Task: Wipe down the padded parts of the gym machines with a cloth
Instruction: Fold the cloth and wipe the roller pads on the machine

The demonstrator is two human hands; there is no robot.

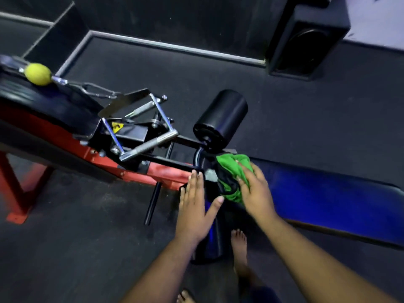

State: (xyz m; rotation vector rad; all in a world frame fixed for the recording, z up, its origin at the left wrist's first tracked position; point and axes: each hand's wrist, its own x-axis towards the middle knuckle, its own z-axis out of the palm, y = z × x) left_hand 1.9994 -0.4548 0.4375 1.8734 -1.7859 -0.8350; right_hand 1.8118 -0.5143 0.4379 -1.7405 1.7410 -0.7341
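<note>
Right hand grips 1 green cloth; left hand lies flat on 1 roller pad.

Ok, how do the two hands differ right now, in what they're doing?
The right hand presses a bunched green cloth against the near roller pad; the left hand holds nothing. The right hand's fingers curl over the cloth, while the left hand's lie straight and flat on the pad's side. Both are bare and at the same pad.

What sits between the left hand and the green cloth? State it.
In the head view, only the near black roller pad separates the left hand from the green cloth under the right hand.
</note>
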